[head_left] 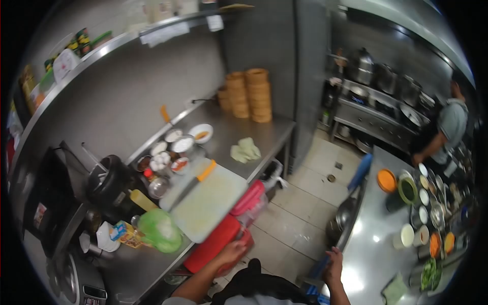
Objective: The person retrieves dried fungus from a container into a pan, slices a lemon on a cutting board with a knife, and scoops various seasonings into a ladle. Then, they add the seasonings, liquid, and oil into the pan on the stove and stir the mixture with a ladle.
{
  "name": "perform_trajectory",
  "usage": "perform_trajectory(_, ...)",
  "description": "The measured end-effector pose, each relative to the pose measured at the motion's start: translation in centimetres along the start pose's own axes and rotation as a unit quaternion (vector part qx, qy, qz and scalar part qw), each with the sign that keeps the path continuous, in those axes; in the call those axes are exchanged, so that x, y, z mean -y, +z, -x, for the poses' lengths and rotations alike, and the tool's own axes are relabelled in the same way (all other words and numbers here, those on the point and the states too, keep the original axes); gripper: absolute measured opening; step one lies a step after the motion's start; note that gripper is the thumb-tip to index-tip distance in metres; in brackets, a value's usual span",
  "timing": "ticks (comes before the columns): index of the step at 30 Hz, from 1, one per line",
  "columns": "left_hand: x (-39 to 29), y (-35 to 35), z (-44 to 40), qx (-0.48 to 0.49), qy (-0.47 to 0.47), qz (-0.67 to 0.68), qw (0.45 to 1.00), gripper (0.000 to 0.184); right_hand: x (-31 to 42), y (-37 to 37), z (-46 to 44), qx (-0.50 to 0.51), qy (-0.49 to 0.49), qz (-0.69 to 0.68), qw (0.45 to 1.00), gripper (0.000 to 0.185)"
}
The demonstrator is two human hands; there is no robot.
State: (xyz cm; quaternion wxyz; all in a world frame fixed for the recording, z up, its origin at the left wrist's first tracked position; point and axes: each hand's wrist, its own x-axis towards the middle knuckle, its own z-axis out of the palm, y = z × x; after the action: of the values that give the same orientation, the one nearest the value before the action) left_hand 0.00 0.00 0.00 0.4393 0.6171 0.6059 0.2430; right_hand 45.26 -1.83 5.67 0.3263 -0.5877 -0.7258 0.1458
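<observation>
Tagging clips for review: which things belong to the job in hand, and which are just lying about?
Nearest the work, no held item visible:
- left hand, by the red tub
- right hand, by the right counter

Apparently just lying about:
- knife on the cutting board
- bamboo baskets
- green bag
- crumpled cloth beyond the board

On my left, a steel counter [197, 116] holds a cutting board [223, 195], bamboo steamers [258, 96] and a crumpled cloth [246, 150].
</observation>
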Motion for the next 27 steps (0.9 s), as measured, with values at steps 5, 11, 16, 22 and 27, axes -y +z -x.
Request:
perform_trajectory(5,-8.4,-17.8,-10.1,-0.041,0.078,0.114,0.990,0.035,10.8,7.7,-14.9,-0.082,-0.050,-0.041,0.995,0.051)
perform_trajectory(11,-13.9,-20.4,-19.6,0.025,0.114,0.143,0.983,0.033,17.0,7.0,-36.6,-0.111,-0.093,-0.136,0.980,0.055)
perform_trajectory(16,-17.4,-23.0,-26.6,0.098,0.149,0.124,0.976,0.034,23.9,6.0,-58.0,-0.091,-0.196,-0.272,0.938,0.062)
perform_trajectory(22,-18.3,-27.5,-33.0,-0.002,0.052,0.114,0.992,0.037,35.9,6.5,-82.5,-0.040,-0.335,-0.384,0.860,0.064)
perform_trajectory(27,-15.6,-29.9,-33.5,-0.171,-0.010,0.218,0.961,0.033,49.2,6.5,-97.8,-0.107,-0.422,-0.409,0.802,0.073)
